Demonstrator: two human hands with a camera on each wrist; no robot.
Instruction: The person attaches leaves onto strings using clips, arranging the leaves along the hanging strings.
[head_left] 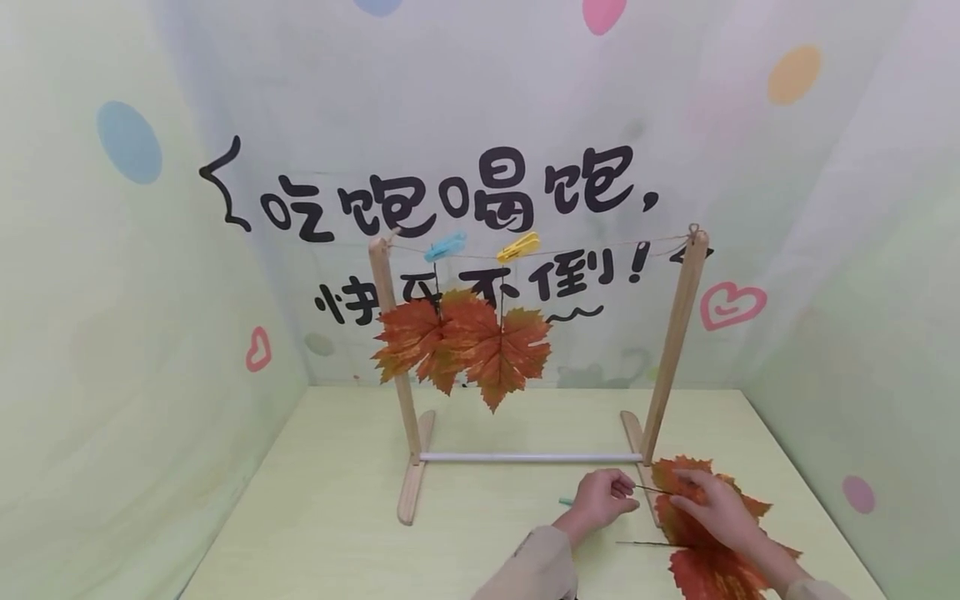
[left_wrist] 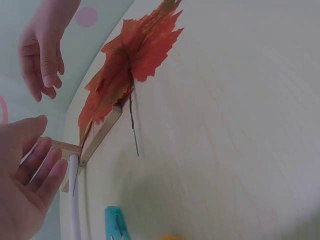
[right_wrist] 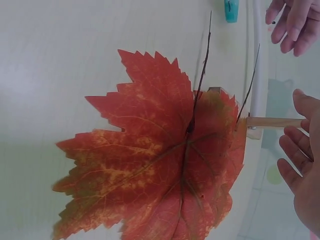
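Two red-orange artificial maple leaves lie overlapping at the table's right: a nearer leaf and a farther leaf, their thin dark stems pointing left. My left hand hovers near the farther leaf's stem tip, fingers loosely bent and holding nothing in the left wrist view. Above the leaves is my right hand; its relaxed fingers are apart from them and grip nothing. A teal clothespin lies on the table, partly hidden by my left hand in the head view.
A wooden stand with a white crossbar carries a string. Blue and yellow clothespins on it hold two hanging maple leaves. An orange-yellow object shows at the left wrist view's lower edge. Printed cloth surrounds the table.
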